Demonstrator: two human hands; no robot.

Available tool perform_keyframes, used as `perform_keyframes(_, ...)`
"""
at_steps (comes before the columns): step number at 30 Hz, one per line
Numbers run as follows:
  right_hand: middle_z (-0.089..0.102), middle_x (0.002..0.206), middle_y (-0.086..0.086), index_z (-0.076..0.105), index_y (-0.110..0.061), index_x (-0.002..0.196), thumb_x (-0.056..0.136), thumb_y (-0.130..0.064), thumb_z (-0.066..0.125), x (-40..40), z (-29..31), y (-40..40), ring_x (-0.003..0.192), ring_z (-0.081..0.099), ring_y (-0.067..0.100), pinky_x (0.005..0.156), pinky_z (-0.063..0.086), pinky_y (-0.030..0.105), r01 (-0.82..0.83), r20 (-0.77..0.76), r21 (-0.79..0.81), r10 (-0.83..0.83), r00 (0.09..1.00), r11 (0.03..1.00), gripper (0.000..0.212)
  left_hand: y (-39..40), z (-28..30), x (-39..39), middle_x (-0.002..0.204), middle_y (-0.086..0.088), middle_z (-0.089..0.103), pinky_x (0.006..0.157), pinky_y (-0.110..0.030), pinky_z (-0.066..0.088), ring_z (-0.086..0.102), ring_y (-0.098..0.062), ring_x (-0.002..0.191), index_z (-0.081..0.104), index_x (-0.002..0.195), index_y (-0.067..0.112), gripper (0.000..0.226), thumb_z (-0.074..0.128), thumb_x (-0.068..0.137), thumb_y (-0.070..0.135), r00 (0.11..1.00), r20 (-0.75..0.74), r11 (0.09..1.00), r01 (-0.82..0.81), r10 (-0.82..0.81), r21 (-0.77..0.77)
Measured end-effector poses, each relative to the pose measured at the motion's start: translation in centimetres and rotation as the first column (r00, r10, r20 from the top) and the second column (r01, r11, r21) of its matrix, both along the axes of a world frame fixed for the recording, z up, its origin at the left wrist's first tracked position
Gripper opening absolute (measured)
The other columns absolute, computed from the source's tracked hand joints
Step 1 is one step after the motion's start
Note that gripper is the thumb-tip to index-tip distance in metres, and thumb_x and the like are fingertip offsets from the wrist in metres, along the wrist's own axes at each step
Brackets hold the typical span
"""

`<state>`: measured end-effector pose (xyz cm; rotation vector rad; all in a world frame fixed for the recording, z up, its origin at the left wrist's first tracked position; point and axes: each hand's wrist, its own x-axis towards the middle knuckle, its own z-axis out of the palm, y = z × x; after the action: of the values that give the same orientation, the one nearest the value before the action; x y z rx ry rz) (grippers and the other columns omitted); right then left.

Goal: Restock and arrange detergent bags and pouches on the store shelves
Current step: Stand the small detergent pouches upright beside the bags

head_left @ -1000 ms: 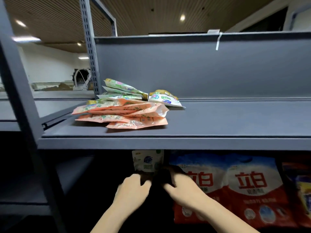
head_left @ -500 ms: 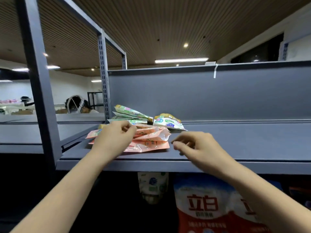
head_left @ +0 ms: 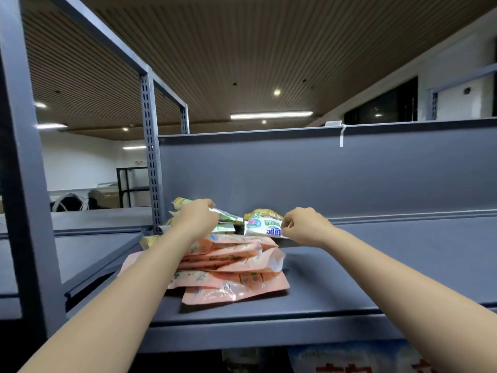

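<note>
White pouch, blue unreadable lettering, pinched by right hand; left hand grip clasps green pouch.

This is a shop or stockroom fitted with retail shelving. A grey metal shelf with a back panel runs across the view, carried on perforated uprights of the kind used for store racks. On it lies a loose pile of pink pouches, with green pouches and a white pouch behind, all printed like packaged goods. Below the shelf edge show the tops of large bags with red lettering. A slatted ceiling with strip lights covers a wide room, with another rack and boxes beyond.
</note>
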<state>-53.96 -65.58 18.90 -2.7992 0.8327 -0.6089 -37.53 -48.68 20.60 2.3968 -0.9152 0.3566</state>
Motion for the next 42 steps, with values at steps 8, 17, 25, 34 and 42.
perform_keyframes(8, 0.058, 0.122, 0.008, 0.059, -0.017, 0.12, 0.089, -0.023, 0.05, 4.7, -1.9, -2.7, 0.107, 0.056, 0.028, 0.075, 0.044, 0.028, 0.063, -0.272, -0.1, -0.088, 0.958, 0.993, 0.033, -3.2, -0.6, 5.3, 0.144, 0.0, 0.043, 0.101, -0.041, 0.035, 0.038, -0.026, 0.13, 0.044, 0.139, 0.031, 0.049, 0.04, 0.092, 0.018, 0.976, 0.217, 0.968, -0.037, -0.018, 0.247)
perform_keyframes(17, 0.065, 0.103, 0.011, 0.063, -0.016, 0.098, 0.092, -0.02, 0.045, 5.5, -1.7, -3.5, 0.096, 0.059, 0.034, 0.067, 0.037, 0.03, 0.148, 0.198, -0.06, -0.134, 0.971, 0.987, 0.02, -4.8, -2.1, 7.0, 0.118, 0.003, 0.06, 0.104, -0.042, 0.024, 0.045, -0.029, 0.117, 0.06, 0.102, 0.032, 0.023, 0.041, 0.093, 0.022, 0.947, 0.31, 0.964, -0.155, 0.083, 0.215)
perform_keyframes(25, 0.069, 0.094, 0.004, 0.069, -0.026, 0.098, 0.084, -0.019, 0.05, 1.3, 4.8, -2.5, 0.076, 0.05, 0.029, 0.066, 0.038, 0.029, 0.243, 0.602, 0.079, -0.24, 0.761, 0.967, 0.024, -4.2, -0.5, 5.3, 0.088, -0.011, 0.066, 0.067, -0.037, 0.037, 0.055, -0.033, 0.084, 0.057, 0.092, 0.013, 0.022, 0.038, 0.099, 0.022, 0.917, 0.395, 0.956, 0.07, 0.05, -0.284)
perform_keyframes(34, 0.066, 0.097, 0.01, 0.072, -0.006, 0.093, 0.081, -0.01, 0.053, -2.2, 8.0, -0.1, 0.084, 0.066, 0.032, 0.07, 0.055, 0.033, 0.055, 0.628, 0.385, -0.305, 0.716, 0.921, 0.023, -2.9, 2.6, -1.5, 0.072, -0.003, 0.06, 0.055, -0.032, 0.034, 0.052, -0.029, 0.063, 0.055, 0.093, 0.015, 0.021, 0.039, 0.1, 0.026, 0.85, 0.514, 0.753, 0.261, 0.117, -0.604)
perform_keyframes(42, 0.074, 0.075, 0.012, 0.066, 0.0, 0.092, 0.076, -0.028, 0.04, -5.6, 6.9, 4.5, 0.073, 0.072, 0.028, 0.078, 0.057, 0.036, -0.31, 0.587, 0.541, -0.087, 0.805, 0.782, 0.041, -1.9, 0.4, -6.9, 0.065, -0.003, 0.052, 0.057, -0.035, 0.031, 0.047, -0.031, 0.065, 0.044, 0.086, 0.013, 0.019, 0.038, 0.1, 0.024, 0.953, 0.299, 0.605, 0.206, 0.056, -0.769)
